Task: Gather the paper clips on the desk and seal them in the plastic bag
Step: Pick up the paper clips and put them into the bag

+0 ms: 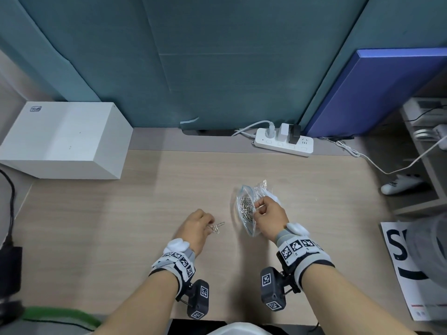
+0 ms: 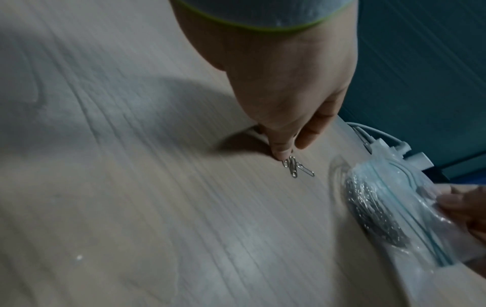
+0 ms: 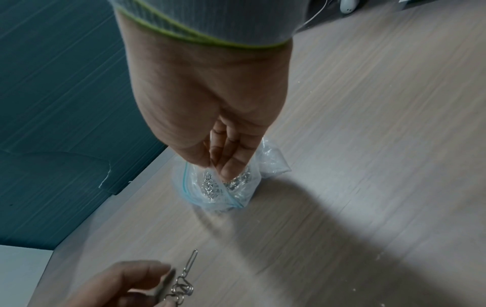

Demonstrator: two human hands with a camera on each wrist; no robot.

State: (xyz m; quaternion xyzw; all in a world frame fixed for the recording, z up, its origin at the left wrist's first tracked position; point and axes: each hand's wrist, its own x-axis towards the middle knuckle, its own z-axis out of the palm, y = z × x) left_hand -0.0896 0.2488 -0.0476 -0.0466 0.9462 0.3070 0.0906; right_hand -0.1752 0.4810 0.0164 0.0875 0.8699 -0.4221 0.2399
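A clear plastic zip bag [image 1: 245, 210] with a blue seal strip stands on the wooden desk [image 1: 169, 189], its mouth open towards the left and a heap of silver paper clips inside. My right hand [image 1: 260, 210] pinches the bag's rim [image 3: 221, 174] and holds it up. To the left, my left hand [image 1: 208, 224] pinches a small bunch of paper clips [image 1: 216, 228] just above the desk; these paper clips [image 2: 295, 168] hang from my fingertips [image 2: 282, 152]. The same bunch [image 3: 184, 284] shows in the right wrist view. The bag [image 2: 389, 209] appears at the right in the left wrist view.
A white box [image 1: 65, 139] stands at the back left. A white power strip [image 1: 283, 141] with plugs and cables lies at the back against the teal partition. A printed sheet [image 1: 411, 269] lies at the right edge. A black cable [image 1: 11, 197] runs down the left.
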